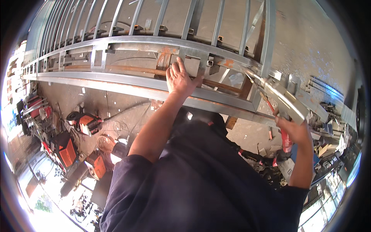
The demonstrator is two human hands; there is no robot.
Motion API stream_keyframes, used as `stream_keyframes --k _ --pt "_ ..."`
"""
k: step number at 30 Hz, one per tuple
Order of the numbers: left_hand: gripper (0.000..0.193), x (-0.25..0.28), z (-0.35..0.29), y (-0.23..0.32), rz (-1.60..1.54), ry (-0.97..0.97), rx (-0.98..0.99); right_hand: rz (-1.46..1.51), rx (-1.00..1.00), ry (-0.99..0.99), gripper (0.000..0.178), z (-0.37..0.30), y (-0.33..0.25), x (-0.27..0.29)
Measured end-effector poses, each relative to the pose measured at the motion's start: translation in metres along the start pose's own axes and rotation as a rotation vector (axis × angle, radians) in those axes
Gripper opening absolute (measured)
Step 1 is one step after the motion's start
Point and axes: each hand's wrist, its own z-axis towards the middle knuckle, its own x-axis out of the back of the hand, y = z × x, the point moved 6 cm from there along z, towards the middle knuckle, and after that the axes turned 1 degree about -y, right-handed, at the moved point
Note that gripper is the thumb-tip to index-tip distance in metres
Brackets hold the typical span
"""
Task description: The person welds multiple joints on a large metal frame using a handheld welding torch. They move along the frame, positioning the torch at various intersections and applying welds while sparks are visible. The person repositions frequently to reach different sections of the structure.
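Note:
A large metal frame [127, 88] of square tubes with a row of upright bars lies in front of me. My left hand [180, 79] reaches over its lower rails, near a short cross tube, with fingers stretched out and holding nothing. At the frame's right end my right hand [292, 129] is closed around the grip of a welding gun [286, 99], which has a smooth pale grey body and a thin nozzle. The nozzle points up and left toward the frame's corner. A thin reddish rod or tube runs beside the gun; red covering shows below my hand.
Orange-and-black machines [66, 152] stand on the floor at the left among cables. Metal offcuts and scrap [326, 131] are piled at the right. A rusty bar [135, 69] runs between the frame's lower rails. A small hammer-like tool [270, 133] lies below the frame.

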Motion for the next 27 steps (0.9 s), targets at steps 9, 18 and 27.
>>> stream_keyframes --k 9,18,27 --pt "0.122 -0.005 0.001 -0.016 0.101 0.023 -0.155 -0.12 -0.085 0.308 0.022 -0.089 -0.025 0.006" --pt "0.12 0.006 0.0 -0.016 0.12 -0.04 -0.109 -0.374 0.219 0.171 0.072 0.012 -0.09 -0.088" --pt "0.121 0.012 -0.001 -0.017 0.017 -0.119 -0.101 -0.458 0.692 0.198 0.071 0.101 -0.098 -0.188"
